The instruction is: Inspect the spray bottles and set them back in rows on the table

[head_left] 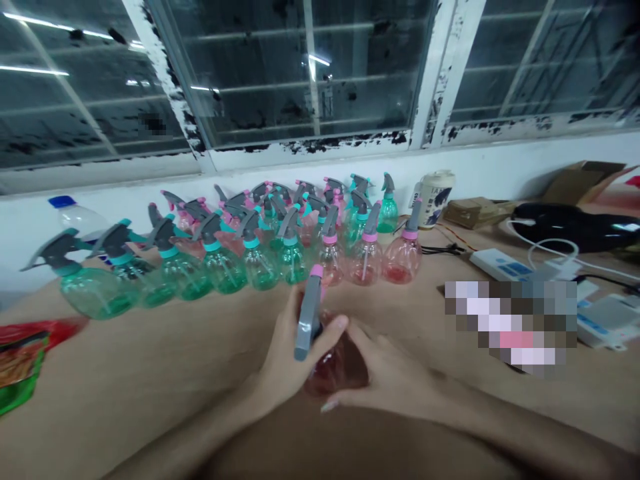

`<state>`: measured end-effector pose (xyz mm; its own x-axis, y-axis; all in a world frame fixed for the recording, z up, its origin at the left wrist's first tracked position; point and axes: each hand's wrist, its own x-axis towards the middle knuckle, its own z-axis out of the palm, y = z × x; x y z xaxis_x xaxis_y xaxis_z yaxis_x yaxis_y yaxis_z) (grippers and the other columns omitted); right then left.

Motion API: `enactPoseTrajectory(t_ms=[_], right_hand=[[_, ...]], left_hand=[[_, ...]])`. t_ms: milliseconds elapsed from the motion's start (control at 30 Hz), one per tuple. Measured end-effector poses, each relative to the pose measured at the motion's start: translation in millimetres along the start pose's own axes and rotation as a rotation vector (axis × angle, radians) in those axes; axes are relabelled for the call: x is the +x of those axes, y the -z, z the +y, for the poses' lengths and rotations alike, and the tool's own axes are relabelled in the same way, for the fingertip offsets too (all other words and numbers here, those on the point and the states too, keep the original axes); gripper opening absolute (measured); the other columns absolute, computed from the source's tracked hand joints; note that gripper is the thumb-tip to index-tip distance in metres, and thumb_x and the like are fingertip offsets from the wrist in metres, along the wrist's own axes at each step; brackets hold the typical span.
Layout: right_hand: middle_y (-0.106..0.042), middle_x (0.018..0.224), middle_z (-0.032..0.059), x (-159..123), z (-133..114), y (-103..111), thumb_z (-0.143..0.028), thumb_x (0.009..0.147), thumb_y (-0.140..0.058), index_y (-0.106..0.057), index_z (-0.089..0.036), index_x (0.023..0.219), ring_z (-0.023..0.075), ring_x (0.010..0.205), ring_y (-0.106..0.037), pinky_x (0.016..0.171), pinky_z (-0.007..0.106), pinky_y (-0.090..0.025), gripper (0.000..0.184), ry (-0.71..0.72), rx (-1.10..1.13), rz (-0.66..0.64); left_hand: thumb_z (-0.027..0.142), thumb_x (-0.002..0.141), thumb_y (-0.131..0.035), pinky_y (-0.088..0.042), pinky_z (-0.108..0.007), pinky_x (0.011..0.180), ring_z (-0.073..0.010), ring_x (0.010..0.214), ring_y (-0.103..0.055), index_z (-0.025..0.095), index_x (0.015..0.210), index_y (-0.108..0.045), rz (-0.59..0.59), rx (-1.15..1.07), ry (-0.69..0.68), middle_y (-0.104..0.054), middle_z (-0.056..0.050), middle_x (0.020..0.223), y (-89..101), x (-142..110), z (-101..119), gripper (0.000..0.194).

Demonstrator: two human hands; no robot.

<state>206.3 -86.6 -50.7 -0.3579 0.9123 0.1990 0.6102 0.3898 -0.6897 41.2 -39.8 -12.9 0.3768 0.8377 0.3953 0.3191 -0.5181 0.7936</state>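
A pink see-through spray bottle (336,368) with a grey trigger head (308,321) and pink nozzle tip stands on the brown table (150,373) in front of me. My left hand (293,357) is wrapped round the trigger head and neck. My right hand (387,377) cups the bottle's round body from the right. Behind it, several green and pink spray bottles (260,247) stand in rows against the white wall.
A clear water bottle with a blue cap (75,217) stands at the far left. A red and green packet (23,357) lies at the left edge. A white cup (434,195), cardboard boxes (580,181), a black object (570,227), white devices and cables (505,265) fill the right side.
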Motion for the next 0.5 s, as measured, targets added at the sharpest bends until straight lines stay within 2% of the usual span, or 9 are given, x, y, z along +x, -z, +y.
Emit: enactPoseTrajectory(t_ms=[67, 133, 200, 267, 333, 400, 433, 500], right_hand=[[-0.058, 0.120, 0.0103, -3.4, -13.9, -5.7, -0.063, 0.061, -0.070, -0.039, -0.022, 0.134, 0.0310, 0.107, -0.056, 0.086, 0.047, -0.047, 0.089, 0.017, -0.006, 0.052], [-0.061, 0.112, 0.0094, -6.8, -21.1, -9.6, -0.058, 0.065, -0.069, -0.045, -0.021, 0.127, 0.0294, 0.100, -0.058, 0.080, 0.044, -0.049, 0.077, 0.004, -0.028, 0.098], [-0.061, 0.106, 0.0081, -10.6, -22.6, -9.3, -0.054, 0.069, -0.068, -0.053, -0.022, 0.117, 0.0274, 0.094, -0.059, 0.074, 0.041, -0.050, 0.060, -0.013, -0.051, 0.113], [-0.063, 0.102, 0.0077, -16.2, -18.7, -2.3, -0.055, 0.068, -0.068, -0.055, -0.021, 0.109, 0.0265, 0.088, -0.061, 0.070, 0.040, -0.050, 0.055, -0.029, -0.070, 0.111], [-0.064, 0.098, 0.0075, -24.9, -9.2, 13.6, -0.057, 0.066, -0.068, -0.054, -0.021, 0.106, 0.0261, 0.083, -0.062, 0.068, 0.040, -0.050, 0.055, -0.070, -0.086, 0.126], [-0.066, 0.100, 0.0067, -36.5, 6.7, 39.0, -0.055, 0.070, -0.067, -0.053, -0.023, 0.108, 0.0251, 0.084, -0.063, 0.072, 0.040, -0.050, 0.052, -0.135, -0.087, 0.163], [-0.065, 0.104, 0.0070, -42.6, 17.0, 54.9, -0.053, 0.072, -0.067, -0.052, -0.024, 0.111, 0.0254, 0.089, -0.063, 0.077, 0.040, -0.049, 0.051, -0.165, -0.099, 0.213], [-0.064, 0.111, 0.0100, -53.1, 41.5, 90.2, -0.050, 0.076, -0.064, -0.052, -0.022, 0.112, 0.0260, 0.097, -0.061, 0.081, 0.038, -0.047, 0.047, -0.227, -0.176, 0.422]], left_hand=[[0.036, 0.081, -0.060, -0.048, -0.038, 0.086, -0.0204, 0.095, -0.059, 0.024, 0.125, -0.038, -0.046, -0.035, 0.002, -0.057, -0.006, 0.111, -6.0, -7.6, 9.9, 0.050], [0.037, 0.079, -0.062, -0.047, -0.042, 0.091, -0.0234, 0.102, -0.057, 0.024, 0.128, -0.036, -0.072, -0.042, 0.005, -0.055, -0.008, 0.117, -11.5, -12.8, 17.4, 0.057], [0.039, 0.077, -0.065, -0.045, -0.046, 0.095, -0.0275, 0.111, -0.053, 0.024, 0.132, -0.031, -0.102, -0.049, 0.007, -0.050, -0.011, 0.128, -15.9, -15.2, 21.8, 0.067], [0.041, 0.073, -0.068, -0.041, -0.051, 0.100, -0.0318, 0.123, -0.044, 0.024, 0.139, -0.022, -0.148, -0.054, -0.002, -0.039, -0.013, 0.140, -17.8, -16.0, 23.2, 0.082], [0.042, 0.070, -0.071, -0.034, -0.053, 0.106, -0.0338, 0.132, -0.033, 0.024, 0.142, -0.014, -0.192, -0.029, -0.026, -0.029, -0.013, 0.148, -15.9, -17.1, 21.9, 0.093], [0.041, 0.070, -0.071, -0.024, -0.054, 0.111, -0.0331, 0.136, -0.025, 0.024, 0.143, -0.013, -0.207, 0.021, -0.046, -0.024, -0.011, 0.150, -9.9, -19.7, 18.0, 0.095], [0.041, 0.072, -0.070, -0.021, -0.053, 0.113, -0.0321, 0.137, -0.023, 0.025, 0.143, -0.013, -0.206, 0.043, -0.041, -0.023, -0.010, 0.151, -6.0, -21.6, 15.1, 0.093], [0.041, 0.076, -0.066, -0.020, -0.052, 0.113, -0.0298, 0.137, -0.025, 0.029, 0.143, -0.015, -0.196, 0.044, 0.019, -0.025, -0.008, 0.150, 1.1, -25.9, 7.3, 0.084]])
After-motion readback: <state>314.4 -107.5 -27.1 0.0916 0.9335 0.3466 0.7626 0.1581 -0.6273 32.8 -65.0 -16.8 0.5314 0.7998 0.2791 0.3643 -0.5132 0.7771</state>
